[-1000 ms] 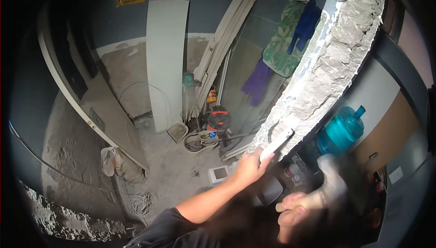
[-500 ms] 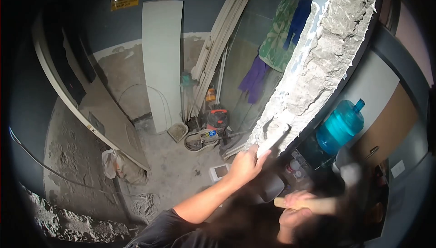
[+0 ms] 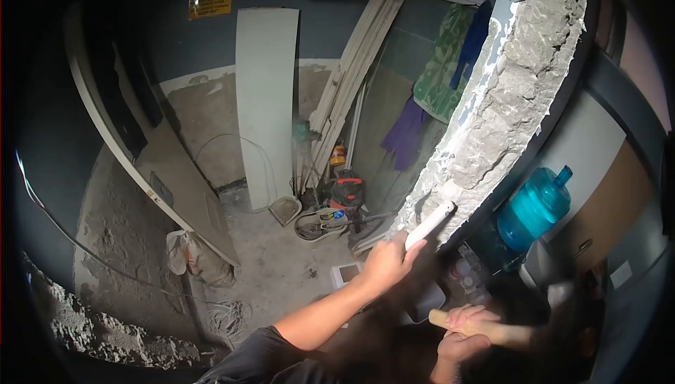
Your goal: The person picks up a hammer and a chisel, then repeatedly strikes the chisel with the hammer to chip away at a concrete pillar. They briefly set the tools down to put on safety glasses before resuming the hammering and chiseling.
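Note:
My left hand is closed around a pale, bar-like hand tool. The tool's rounded far end, with a small dark spot, lies against the lower part of the rough broken wall edge; its exact kind I cannot make out. Lower right, my right hand grips the wooden handle of a hammer. Its blurred head is out to the right, apart from the wall and the other tool. Bare grey masonry shows along the wall edge, bordered by ragged white plaster.
A blue water jug stands right of the wall edge. On the dusty floor are a dustpan, a red and black vacuum, a tool tub and coiled cable. A pale panel leans on the back wall.
The view has shifted slightly, so the surroundings sit lower and further right. The pale tool has turned, showing its rounded end. My right hand still holds the hammer, less blurred now.

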`<action>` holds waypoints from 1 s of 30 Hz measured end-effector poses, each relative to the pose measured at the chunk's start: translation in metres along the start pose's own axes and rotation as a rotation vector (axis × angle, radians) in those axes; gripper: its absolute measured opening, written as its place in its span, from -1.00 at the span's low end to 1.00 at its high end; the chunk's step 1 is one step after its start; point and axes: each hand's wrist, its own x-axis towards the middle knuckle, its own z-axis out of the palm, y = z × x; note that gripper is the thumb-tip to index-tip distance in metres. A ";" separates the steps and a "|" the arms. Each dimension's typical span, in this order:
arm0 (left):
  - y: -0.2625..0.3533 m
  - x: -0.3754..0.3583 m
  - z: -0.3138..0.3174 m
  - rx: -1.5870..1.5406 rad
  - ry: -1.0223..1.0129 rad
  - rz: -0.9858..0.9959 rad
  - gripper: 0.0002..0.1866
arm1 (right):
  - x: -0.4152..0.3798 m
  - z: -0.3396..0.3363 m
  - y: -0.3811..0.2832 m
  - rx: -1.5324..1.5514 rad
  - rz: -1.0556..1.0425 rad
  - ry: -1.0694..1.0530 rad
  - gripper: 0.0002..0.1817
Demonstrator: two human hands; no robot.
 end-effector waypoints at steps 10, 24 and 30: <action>-0.013 -0.004 0.008 0.081 0.049 0.023 -0.55 | -0.013 -0.019 0.024 -0.274 0.502 -0.011 -0.40; -0.047 -0.018 0.027 -0.124 0.167 0.180 -0.78 | -0.042 -0.044 0.050 -0.183 0.410 -0.155 -0.41; -0.050 -0.005 0.037 -0.037 0.170 0.116 -0.71 | -0.030 -0.037 0.052 -0.103 0.531 -0.132 -0.54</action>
